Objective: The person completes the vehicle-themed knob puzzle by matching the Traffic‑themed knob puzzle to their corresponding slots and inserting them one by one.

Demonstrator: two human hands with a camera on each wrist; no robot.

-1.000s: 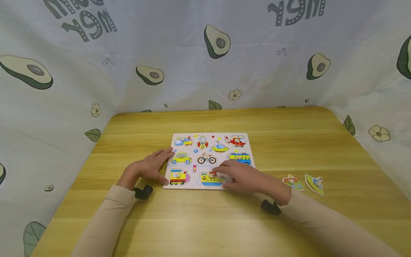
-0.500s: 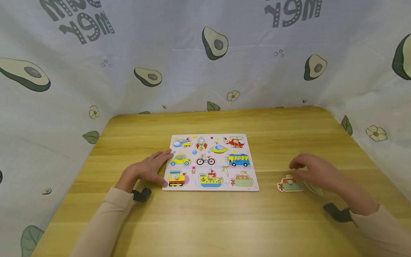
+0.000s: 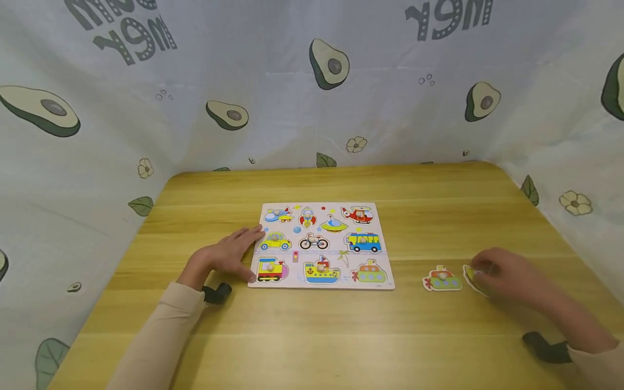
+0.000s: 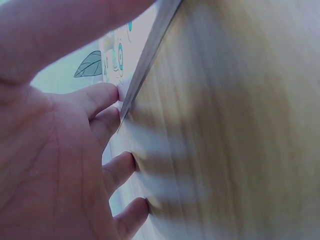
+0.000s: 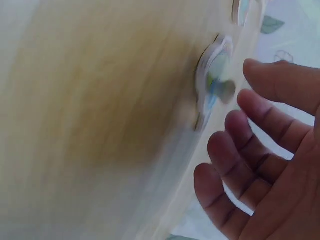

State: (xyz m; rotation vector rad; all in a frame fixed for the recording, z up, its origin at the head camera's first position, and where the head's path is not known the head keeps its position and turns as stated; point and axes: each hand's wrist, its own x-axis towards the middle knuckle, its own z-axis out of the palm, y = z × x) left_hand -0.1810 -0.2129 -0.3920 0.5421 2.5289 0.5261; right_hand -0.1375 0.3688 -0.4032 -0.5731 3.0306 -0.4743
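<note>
A wooden peg puzzle board [image 3: 296, 277] with vehicle pictures lies on the table. My left hand [image 3: 226, 255] rests at its left edge, fingers spread and thumb at the near corner; in the left wrist view, fingertips [image 4: 112, 92] touch the edge and tabletop. To the right, my right hand [image 3: 512, 279] is over a flying saucer puzzle piece [image 3: 470, 280], partly covering it. In the right wrist view, thumb and fingers stand apart around the piece's knob [image 5: 226, 91], with a small gap visible. A submarine puzzle piece [image 3: 442, 280] lies just left of it.
Knobbed pieces, such as a bus [image 3: 363, 242] and a boat [image 3: 322, 271], sit in the board. The saucer recess [image 3: 333, 223] and submarine recess [image 3: 369, 272] show printed pictures without knobs. An avocado-print cloth [image 3: 273, 146] hangs behind the table [image 3: 312, 336].
My right hand has moved from the board's lower right out to the right, over the flying saucer piece. My left hand has stayed at the board's left edge.
</note>
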